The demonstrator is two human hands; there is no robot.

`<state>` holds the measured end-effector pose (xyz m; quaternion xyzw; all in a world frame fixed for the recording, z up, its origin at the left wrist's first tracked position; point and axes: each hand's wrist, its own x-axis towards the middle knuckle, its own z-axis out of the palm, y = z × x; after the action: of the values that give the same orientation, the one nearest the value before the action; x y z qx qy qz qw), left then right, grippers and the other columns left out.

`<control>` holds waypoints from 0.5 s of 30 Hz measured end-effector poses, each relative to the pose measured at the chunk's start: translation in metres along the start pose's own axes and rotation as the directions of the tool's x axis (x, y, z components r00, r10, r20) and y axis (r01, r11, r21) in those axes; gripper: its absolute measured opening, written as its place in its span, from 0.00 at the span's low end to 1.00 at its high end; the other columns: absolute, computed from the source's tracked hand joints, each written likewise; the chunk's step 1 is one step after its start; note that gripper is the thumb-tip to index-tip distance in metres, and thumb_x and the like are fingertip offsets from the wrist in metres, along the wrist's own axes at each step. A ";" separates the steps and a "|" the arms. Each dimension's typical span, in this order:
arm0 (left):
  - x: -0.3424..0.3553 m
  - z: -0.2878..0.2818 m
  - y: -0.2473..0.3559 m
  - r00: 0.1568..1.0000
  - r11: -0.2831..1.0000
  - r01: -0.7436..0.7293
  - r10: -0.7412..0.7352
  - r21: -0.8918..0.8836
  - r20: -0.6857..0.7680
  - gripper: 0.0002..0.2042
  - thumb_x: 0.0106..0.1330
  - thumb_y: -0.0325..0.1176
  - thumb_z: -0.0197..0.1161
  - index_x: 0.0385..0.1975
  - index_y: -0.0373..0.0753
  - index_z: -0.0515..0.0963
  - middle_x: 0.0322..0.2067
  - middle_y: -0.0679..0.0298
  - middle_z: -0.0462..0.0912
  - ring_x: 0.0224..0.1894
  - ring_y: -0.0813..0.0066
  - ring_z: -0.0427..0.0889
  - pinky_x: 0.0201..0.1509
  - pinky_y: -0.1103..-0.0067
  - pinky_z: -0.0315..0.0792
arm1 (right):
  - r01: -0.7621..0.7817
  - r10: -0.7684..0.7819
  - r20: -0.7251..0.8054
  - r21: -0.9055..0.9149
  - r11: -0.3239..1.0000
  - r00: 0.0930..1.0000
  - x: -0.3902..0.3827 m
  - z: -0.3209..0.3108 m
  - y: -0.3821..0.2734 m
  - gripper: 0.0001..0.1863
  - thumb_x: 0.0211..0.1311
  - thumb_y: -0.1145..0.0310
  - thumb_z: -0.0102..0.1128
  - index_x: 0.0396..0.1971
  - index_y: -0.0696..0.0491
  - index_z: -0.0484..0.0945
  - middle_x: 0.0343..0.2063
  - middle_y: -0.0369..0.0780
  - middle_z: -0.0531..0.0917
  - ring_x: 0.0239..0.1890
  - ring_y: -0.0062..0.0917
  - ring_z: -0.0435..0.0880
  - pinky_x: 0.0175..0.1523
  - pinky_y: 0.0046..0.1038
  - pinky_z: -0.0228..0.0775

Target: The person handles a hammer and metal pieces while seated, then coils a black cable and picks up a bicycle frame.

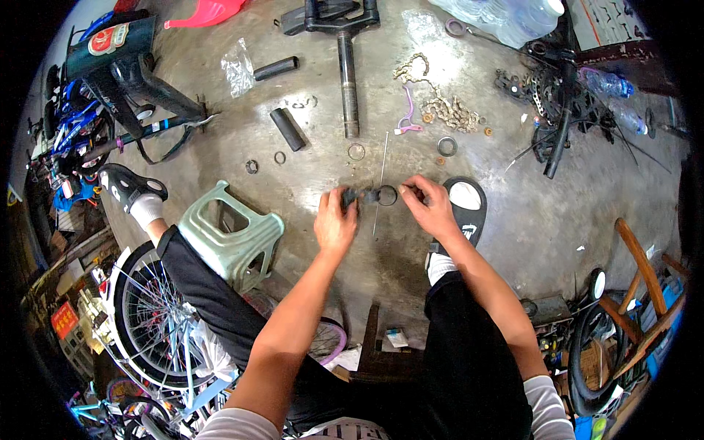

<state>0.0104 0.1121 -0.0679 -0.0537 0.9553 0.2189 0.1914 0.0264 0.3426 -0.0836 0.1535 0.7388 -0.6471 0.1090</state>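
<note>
My left hand (337,224) is closed on a small dark part (358,196), blurred, whose kind I cannot make out. Just right of it is a dark thin ring (387,195); whether it touches the part is unclear. My right hand (427,208) has its fingers pinched together beside the ring, and anything inside them is hidden. A thin metal spoke (385,155) runs lengthwise between the hands. Beyond lies a bicycle fork (347,84), its tube pointing toward me. Near the tube's end rests a flat ring (356,152), and farther right sits a thicker grey ring (446,146).
Two black tubes (287,130) lie left of the fork; a chain (453,111) and purple lever (408,116) lie right. A green stool (227,235) stands by my left leg. Bicycle parts (554,110) crowd the far right, and a wheel (150,315) the near left.
</note>
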 end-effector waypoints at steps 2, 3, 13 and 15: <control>-0.018 -0.002 -0.032 1.000 0.997 -0.021 0.021 0.068 -0.007 0.20 0.65 0.34 0.65 0.58 0.49 0.76 0.46 0.54 0.79 0.44 0.47 0.82 0.47 0.58 0.77 | 0.010 -0.012 -0.037 -0.037 0.999 0.999 0.004 0.006 0.008 0.11 0.65 0.66 0.67 0.37 0.58 0.79 0.24 0.43 0.82 0.26 0.30 0.82 0.34 0.32 0.73; -0.025 -0.005 -0.037 0.999 0.994 -0.032 0.032 0.100 -0.003 0.21 0.65 0.34 0.65 0.59 0.49 0.76 0.46 0.54 0.79 0.45 0.47 0.82 0.48 0.58 0.77 | 0.008 -0.011 -0.059 -0.059 0.998 0.998 0.005 0.008 0.007 0.11 0.64 0.67 0.67 0.38 0.58 0.79 0.24 0.43 0.82 0.26 0.33 0.83 0.34 0.34 0.74; -0.067 -0.004 -0.058 0.991 0.987 0.136 -0.136 -0.084 0.008 0.29 0.65 0.30 0.63 0.67 0.36 0.65 0.50 0.53 0.78 0.44 0.57 0.83 0.52 0.64 0.76 | -0.033 -0.029 -0.062 -0.805 0.592 0.998 0.097 -0.010 -0.006 0.19 0.63 0.61 0.64 0.49 0.53 0.73 0.33 0.48 0.88 0.33 0.50 0.89 0.39 0.47 0.82; -0.068 -0.001 -0.061 0.986 0.980 0.166 -0.165 -0.110 0.018 0.29 0.65 0.30 0.62 0.67 0.35 0.65 0.50 0.53 0.78 0.44 0.58 0.83 0.52 0.64 0.76 | 0.021 -0.034 0.003 -0.845 0.535 0.999 0.103 -0.010 -0.008 0.19 0.63 0.59 0.64 0.48 0.53 0.73 0.33 0.47 0.88 0.31 0.49 0.89 0.38 0.47 0.82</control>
<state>0.0845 0.0579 -0.0650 -0.1427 0.9330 0.2551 0.2098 -0.0723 0.3608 -0.1117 0.0748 0.9622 -0.2113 0.1545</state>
